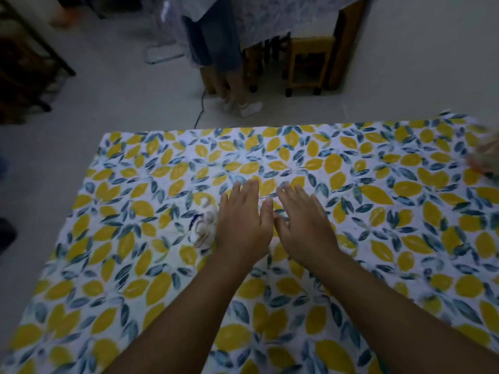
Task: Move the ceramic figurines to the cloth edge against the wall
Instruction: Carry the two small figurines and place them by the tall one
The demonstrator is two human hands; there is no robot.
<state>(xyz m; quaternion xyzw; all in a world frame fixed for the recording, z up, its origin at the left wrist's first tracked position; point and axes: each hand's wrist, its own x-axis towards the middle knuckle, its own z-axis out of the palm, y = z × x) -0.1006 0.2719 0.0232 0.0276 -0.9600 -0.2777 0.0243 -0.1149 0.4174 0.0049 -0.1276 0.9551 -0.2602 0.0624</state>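
A small white ceramic figurine [204, 225] with blue markings lies on the lemon-print cloth [378, 211], near the middle of the table. My left hand [244, 220] hovers flat just right of it, fingers spread, its edge touching or nearly touching the figurine. Beside it my right hand [303, 225] is also flat and spread, palm down, holding nothing. Part of the figurine is hidden behind my left hand. No other figurine shows clearly.
Another person's hand [486, 157] reaches in at the cloth's right edge. Beyond the far edge, a person's legs [232, 85] stand on the pale floor by a wooden stool [307, 63] and a covered table. A dark rack [24, 58] stands at far left.
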